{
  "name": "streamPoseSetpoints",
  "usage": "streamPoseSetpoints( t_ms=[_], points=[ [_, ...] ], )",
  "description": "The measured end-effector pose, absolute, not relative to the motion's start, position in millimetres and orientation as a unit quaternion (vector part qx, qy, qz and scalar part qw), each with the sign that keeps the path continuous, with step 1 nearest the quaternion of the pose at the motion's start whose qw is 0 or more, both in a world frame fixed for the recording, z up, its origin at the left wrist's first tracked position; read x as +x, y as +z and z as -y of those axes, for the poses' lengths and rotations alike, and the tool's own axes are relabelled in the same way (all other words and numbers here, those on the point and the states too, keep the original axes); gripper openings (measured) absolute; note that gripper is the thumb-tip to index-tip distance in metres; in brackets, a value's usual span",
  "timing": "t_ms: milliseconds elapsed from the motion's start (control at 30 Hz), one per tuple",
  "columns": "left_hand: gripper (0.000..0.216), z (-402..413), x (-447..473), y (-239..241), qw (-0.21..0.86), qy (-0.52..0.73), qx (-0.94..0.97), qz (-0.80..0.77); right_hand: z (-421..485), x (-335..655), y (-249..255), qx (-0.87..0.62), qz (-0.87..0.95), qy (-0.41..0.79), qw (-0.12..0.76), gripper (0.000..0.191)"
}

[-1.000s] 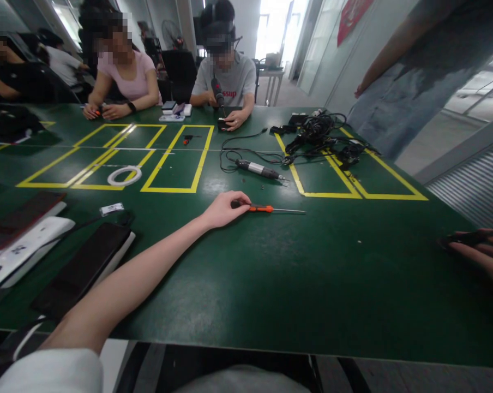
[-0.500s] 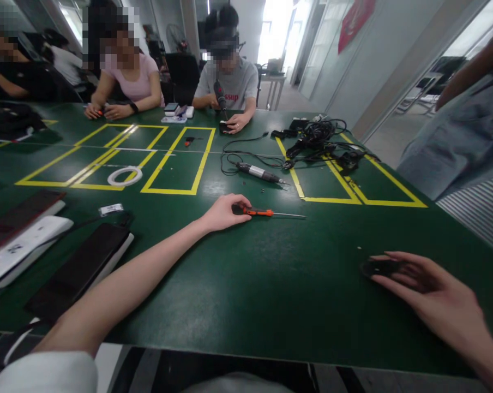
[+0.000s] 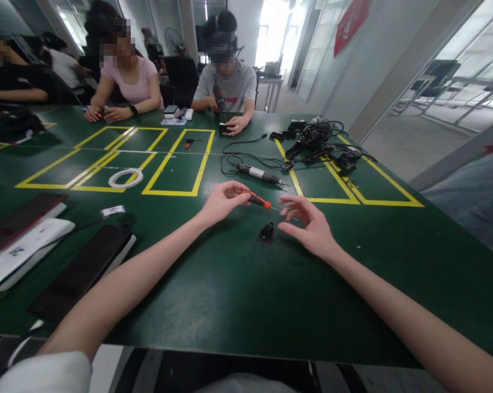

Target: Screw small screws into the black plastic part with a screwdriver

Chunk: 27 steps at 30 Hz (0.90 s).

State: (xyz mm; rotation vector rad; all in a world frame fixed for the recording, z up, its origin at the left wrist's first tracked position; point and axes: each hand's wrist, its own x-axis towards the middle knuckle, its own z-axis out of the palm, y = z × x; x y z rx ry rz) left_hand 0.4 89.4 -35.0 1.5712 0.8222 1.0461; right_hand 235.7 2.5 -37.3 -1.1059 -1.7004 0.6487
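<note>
My left hand (image 3: 224,202) is closed on the handle of an orange and black screwdriver (image 3: 258,200), its thin metal shaft pointing right. Just right of the shaft, my right hand (image 3: 307,221) is open, fingers curved and apart, with nothing visible in it. Between and below the hands, a small black part (image 3: 266,233) with a round flat base and a short upright stem stands on the green table (image 3: 214,305). It is apart from both hands. Part of the screwdriver's shaft tip lies behind my right fingers.
Beyond my hands lies a corded electric screwdriver (image 3: 258,172); a heap of black cables (image 3: 316,136) is at far right. A white tape ring (image 3: 125,178), a white power bank (image 3: 25,254) and a black phone (image 3: 85,267) are left. Across the table, a co-worker (image 3: 226,87) holds a power tool.
My right hand has come in from the right, and the black part it held now stands on the table, released. My left hand has lifted and tilted the screwdriver.
</note>
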Motion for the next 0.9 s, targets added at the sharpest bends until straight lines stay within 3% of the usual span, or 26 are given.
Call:
streamPoseSetpoints(
  t_ms=[33,133,167,233,300,400,500,567,700,900],
  points=[
    [0.029,-88,2,-30,0.517,0.453,0.645,-0.333,-8,238,-31,-0.456,0.725,0.212,0.471,0.043],
    [0.033,-79,7,-13,0.513,0.471,0.653,-0.298,-26,239,-10,-0.438,0.812,0.069,0.38,0.041],
    [0.034,-76,8,-7,0.51,0.471,0.661,-0.285,-31,238,-4,-0.429,0.83,0.033,0.354,0.03],
    [0.036,-69,9,2,0.506,0.474,0.671,-0.263,-40,235,8,-0.424,0.845,-0.024,0.326,0.013],
    [0.04,-63,8,9,0.508,0.468,0.681,-0.244,-42,236,17,-0.427,0.84,-0.036,0.333,0.011],
    [0.049,-59,4,13,0.517,0.416,0.717,-0.215,-34,242,29,-0.471,0.783,0.024,0.406,0.014],
    [0.04,-59,3,5,0.489,0.294,0.797,-0.198,-17,246,38,-0.494,0.682,0.157,0.515,0.026],
    [0.05,-58,5,-4,0.472,0.223,0.833,-0.184,-5,242,40,-0.454,0.648,0.259,0.554,0.034],
    [0.031,-56,8,-17,0.492,0.155,0.836,-0.189,9,221,41,-0.387,0.659,0.368,0.529,0.041],
    [0.024,-62,3,-12,0.452,0.15,0.853,-0.213,7,195,43,-0.361,0.747,0.342,0.442,0.029]
  ],
)
